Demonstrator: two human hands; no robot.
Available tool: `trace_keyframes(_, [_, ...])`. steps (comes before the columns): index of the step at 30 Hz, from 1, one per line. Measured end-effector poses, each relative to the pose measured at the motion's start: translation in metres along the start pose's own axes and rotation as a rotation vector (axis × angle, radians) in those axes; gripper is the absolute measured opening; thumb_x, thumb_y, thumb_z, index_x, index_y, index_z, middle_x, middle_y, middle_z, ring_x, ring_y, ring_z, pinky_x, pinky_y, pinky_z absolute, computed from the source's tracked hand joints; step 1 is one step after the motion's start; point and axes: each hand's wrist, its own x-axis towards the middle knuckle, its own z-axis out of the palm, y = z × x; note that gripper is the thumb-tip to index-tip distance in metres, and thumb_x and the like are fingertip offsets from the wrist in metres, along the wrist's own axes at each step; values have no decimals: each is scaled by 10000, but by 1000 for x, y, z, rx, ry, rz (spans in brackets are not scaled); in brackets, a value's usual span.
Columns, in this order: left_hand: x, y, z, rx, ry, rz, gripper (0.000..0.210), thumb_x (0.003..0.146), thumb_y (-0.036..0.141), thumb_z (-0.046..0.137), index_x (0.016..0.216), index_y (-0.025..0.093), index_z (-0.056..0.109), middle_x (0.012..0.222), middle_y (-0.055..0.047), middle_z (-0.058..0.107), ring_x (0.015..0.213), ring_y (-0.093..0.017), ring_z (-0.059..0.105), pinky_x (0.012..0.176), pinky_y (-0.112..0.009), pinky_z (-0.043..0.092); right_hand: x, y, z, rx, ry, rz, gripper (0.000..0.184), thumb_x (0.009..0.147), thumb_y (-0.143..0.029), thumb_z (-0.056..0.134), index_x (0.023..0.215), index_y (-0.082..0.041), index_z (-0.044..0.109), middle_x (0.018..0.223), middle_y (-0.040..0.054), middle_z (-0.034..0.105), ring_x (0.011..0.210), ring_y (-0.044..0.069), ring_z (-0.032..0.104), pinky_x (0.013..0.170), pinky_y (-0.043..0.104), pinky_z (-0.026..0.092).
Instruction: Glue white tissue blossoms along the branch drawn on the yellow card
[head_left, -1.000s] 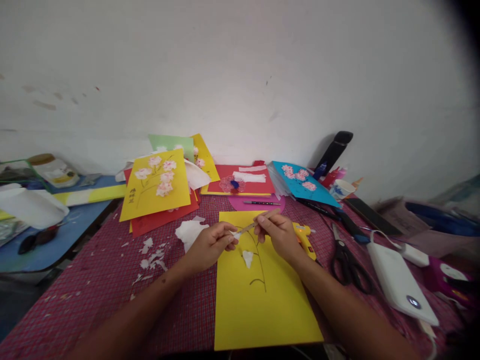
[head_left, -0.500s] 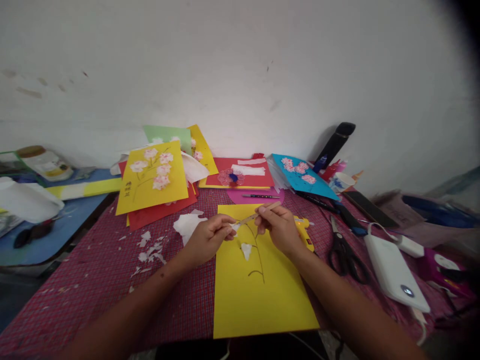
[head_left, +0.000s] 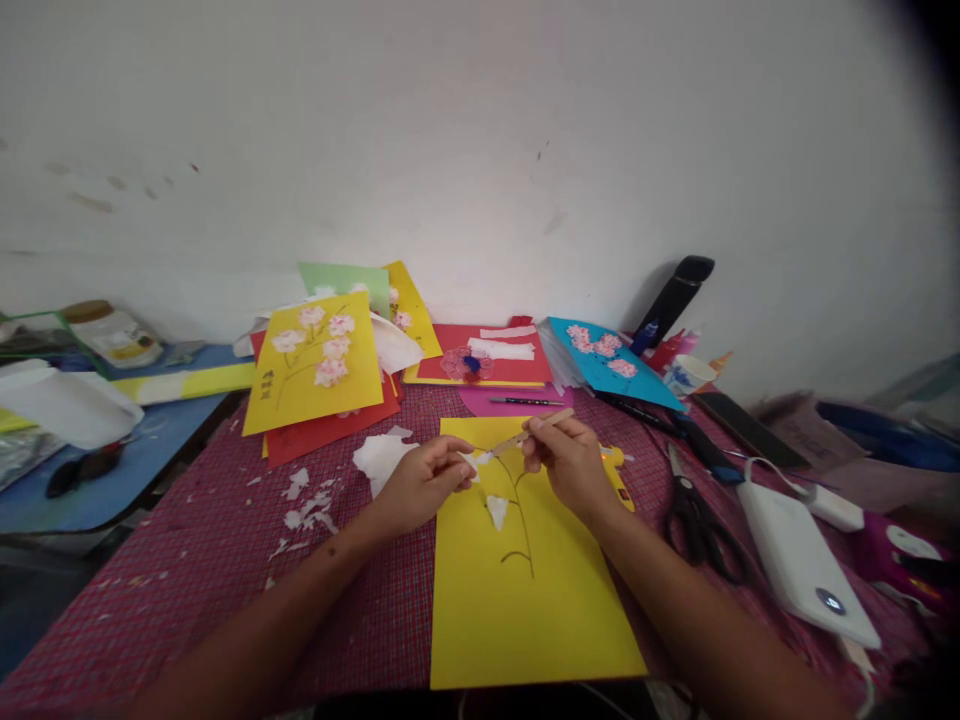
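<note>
While the left hand (head_left: 427,482) pinches a small white scrap (head_left: 472,466) between its fingertips, the right hand (head_left: 574,465) grips a slim, pale stick (head_left: 512,442), its tip near the scrap (whether they touch is too small to tell). Both are over the upper part of a yellow sheet (head_left: 525,630) bearing a drawn branch (head_left: 527,540) and a pointed white piece (head_left: 497,512). Apparently the scrap is being worked with the stick; the next move calls for a light, steady pinch.

Matt yellow paper (head_left: 525,635), wooden-looking stick (head_left: 511,443), crumpled tissue (head_left: 379,460), woven-looking tablecloth (head_left: 352,620), metal scissor blades (head_left: 676,463)
</note>
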Motion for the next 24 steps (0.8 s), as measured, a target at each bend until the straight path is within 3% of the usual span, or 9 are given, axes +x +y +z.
trace_keyframes(6, [-2, 0, 5, -152, -89, -99, 395, 804, 362, 689, 1131, 173, 572, 915, -49, 695, 793, -153, 655, 752, -303, 498, -6, -4, 7, -67, -149, -41, 241, 821, -389, 701, 738, -166, 658, 635, 18, 674, 454, 115, 565, 444, 242, 455])
trace_keyframes(10, [-3, 1, 6, -211, -63, -140, 298, 826, 367, 675, 1031, 162, 607, 916, -55, 709, 745, -139, 648, 709, -288, 504, -8, -4, 10, -72, -236, -49, 234, 825, -399, 695, 795, -168, 674, 666, 15, 679, 458, 106, 564, 451, 239, 467])
trace_keyframes(16, [-1, -1, 5, -225, -8, -185, 276, 800, 349, 704, 970, 151, 614, 831, -35, 710, 668, -132, 635, 664, -287, 502, -7, -5, 11, -67, -234, -32, 276, 822, -443, 685, 808, -167, 682, 670, 17, 687, 462, 96, 559, 448, 221, 459])
trace_keyframes(24, [-3, 0, 3, -307, -38, -166, 310, 821, 341, 699, 1051, 152, 611, 895, -63, 725, 727, -140, 658, 700, -287, 514, -5, -4, 9, -47, -200, -41, 285, 833, -446, 673, 800, -164, 677, 651, 18, 683, 451, 97, 556, 441, 217, 447])
